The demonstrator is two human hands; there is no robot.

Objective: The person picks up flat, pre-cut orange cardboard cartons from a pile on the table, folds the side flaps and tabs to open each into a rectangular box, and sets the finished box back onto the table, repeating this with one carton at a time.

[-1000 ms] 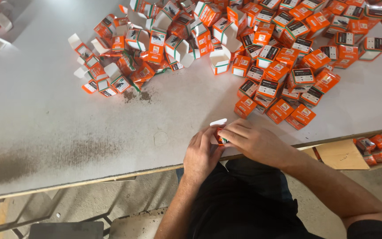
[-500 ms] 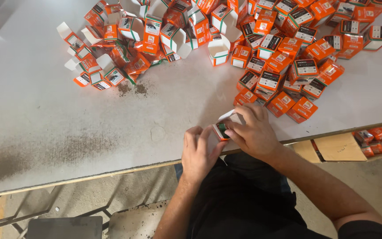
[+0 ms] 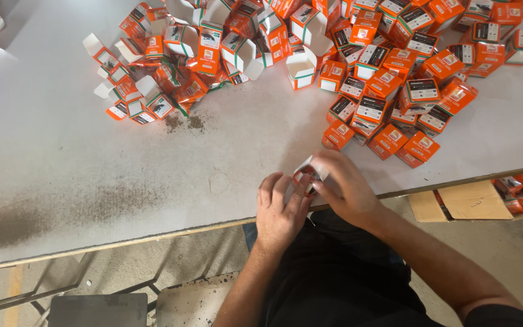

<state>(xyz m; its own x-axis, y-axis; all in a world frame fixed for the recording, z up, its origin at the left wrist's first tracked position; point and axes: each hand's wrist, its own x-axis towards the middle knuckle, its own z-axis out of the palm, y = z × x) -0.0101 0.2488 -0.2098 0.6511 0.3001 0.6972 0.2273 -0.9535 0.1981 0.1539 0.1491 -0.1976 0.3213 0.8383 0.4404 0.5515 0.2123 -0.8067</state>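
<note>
A small orange and white carton [image 3: 307, 171] with an open white flap sits at the near edge of the white table [image 3: 62, 163], held between both hands. My left hand [image 3: 281, 209] grips it from the left with fingers curled against its side. My right hand [image 3: 344, 186] wraps over its top and right side and covers most of it. Just beyond my hands lies a heap of closed orange cartons [image 3: 394, 91].
A second heap of open, unfolded orange cartons [image 3: 171, 66] lies at the far middle-left. A cardboard box [image 3: 473, 200] with more orange cartons sits below the table edge on the right. Dark smudges mark the tabletop at left. A metal frame and stool show under the table.
The view has shifted a little, and the heaps sit higher in the frame. Both hands have stayed on the small carton and turned it slightly, with its white flap now up.
</note>
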